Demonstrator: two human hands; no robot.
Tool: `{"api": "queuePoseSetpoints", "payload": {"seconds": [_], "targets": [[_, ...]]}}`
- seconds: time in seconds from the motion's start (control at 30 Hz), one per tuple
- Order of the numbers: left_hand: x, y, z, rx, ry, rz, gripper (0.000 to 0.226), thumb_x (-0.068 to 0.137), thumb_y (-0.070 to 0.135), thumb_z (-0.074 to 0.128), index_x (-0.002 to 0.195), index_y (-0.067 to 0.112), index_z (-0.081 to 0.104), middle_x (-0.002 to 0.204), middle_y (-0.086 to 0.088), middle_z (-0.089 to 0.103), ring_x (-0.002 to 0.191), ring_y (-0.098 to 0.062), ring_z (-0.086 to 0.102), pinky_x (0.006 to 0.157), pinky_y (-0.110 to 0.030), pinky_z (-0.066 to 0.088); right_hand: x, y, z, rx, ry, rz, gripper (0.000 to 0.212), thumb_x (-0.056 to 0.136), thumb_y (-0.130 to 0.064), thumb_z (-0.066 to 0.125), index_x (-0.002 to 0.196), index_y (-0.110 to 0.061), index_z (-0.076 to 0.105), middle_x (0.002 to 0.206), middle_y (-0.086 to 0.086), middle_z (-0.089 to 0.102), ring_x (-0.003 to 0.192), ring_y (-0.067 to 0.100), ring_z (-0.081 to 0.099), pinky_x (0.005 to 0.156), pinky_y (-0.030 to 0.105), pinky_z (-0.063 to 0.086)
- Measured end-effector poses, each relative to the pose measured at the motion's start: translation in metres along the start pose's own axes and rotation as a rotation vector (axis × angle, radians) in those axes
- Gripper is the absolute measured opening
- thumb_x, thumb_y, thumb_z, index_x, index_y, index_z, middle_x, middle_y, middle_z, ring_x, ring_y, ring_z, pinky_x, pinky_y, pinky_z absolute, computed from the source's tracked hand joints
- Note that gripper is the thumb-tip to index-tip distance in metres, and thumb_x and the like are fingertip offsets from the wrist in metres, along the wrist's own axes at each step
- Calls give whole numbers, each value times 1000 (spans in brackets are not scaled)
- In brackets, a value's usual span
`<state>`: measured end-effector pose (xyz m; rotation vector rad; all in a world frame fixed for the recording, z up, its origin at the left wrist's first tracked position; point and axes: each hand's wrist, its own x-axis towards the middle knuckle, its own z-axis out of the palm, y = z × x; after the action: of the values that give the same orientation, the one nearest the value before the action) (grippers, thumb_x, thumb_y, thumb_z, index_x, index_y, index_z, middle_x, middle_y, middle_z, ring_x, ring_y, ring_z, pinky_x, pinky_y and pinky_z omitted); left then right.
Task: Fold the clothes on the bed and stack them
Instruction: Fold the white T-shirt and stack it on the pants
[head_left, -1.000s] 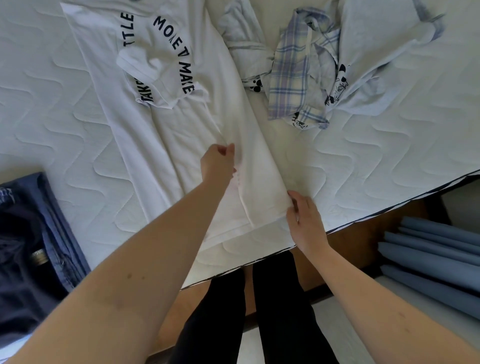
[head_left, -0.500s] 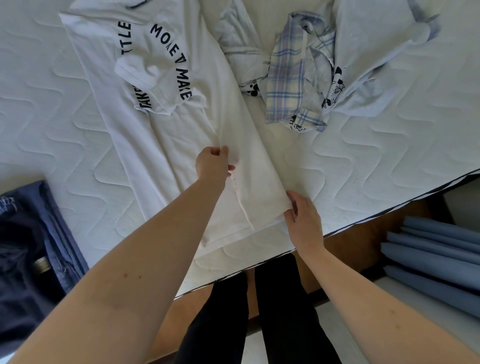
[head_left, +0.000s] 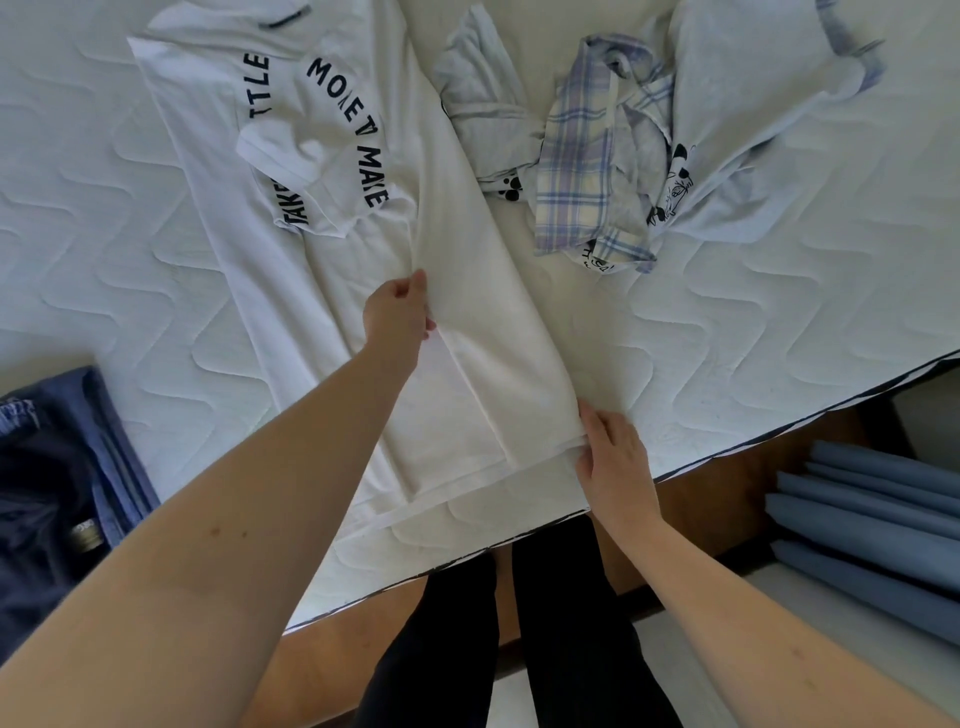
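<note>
White cotton T-shirt with black letters (head_left: 467, 332) lies flat on the quilted white mattress (head_left: 779, 322), one side folded over. My left hand (head_left: 397, 317) pinches the folded edge between thumb and curled fingers. My right hand (head_left: 613, 457) grips the hem corner; I cannot see its fingertips under the cloth. Crumpled checked pyjamas (head_left: 587, 171) lie near, and dark blue jeans (head_left: 57, 478) are cut off at left.
</note>
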<state>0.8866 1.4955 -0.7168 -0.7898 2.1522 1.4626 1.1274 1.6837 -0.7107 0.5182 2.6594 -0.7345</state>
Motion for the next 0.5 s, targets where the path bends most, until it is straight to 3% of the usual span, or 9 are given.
{"api": "queuePoseSetpoints", "payload": {"seconds": [0.13, 0.2, 0.33, 0.5], "targets": [[25, 33, 4, -225, -25, -226, 30, 88, 38, 70, 75, 12, 60, 62, 0, 50, 32, -7, 44, 41, -18, 42, 0, -2, 2, -43, 0, 17, 64, 91, -25, 63, 148, -15, 36, 125, 11, 50, 112, 28, 49, 91, 43, 46], [35, 47, 7, -282, -54, -291, 24, 86, 29, 75, 76, 15, 58, 64, 0, 51, 31, -6, 41, 38, -15, 37, 6, -3, 1, -45, -16, 36, 68, 91, -28, 63, 150, -18, 31, 123, 9, 49, 109, 28, 49, 88, 42, 46], [43, 67, 11, -289, -85, -227, 16, 89, 10, 68, 85, 20, 56, 70, -2, 55, 39, -6, 44, 37, -14, 37, 10, 0, -1, 19, -45, 49, 64, 94, -21, 58, 151, -22, 30, 124, 7, 48, 109, 27, 49, 92, 41, 43], [42, 75, 16, -254, -30, -145, 5, 94, 21, 61, 94, 22, 56, 83, 0, 59, 60, -10, 52, 42, -16, 42, 5, 3, -1, 118, -5, 75, 54, 97, -20, 52, 148, -21, 35, 123, 4, 48, 110, 25, 49, 94, 39, 42]]}}
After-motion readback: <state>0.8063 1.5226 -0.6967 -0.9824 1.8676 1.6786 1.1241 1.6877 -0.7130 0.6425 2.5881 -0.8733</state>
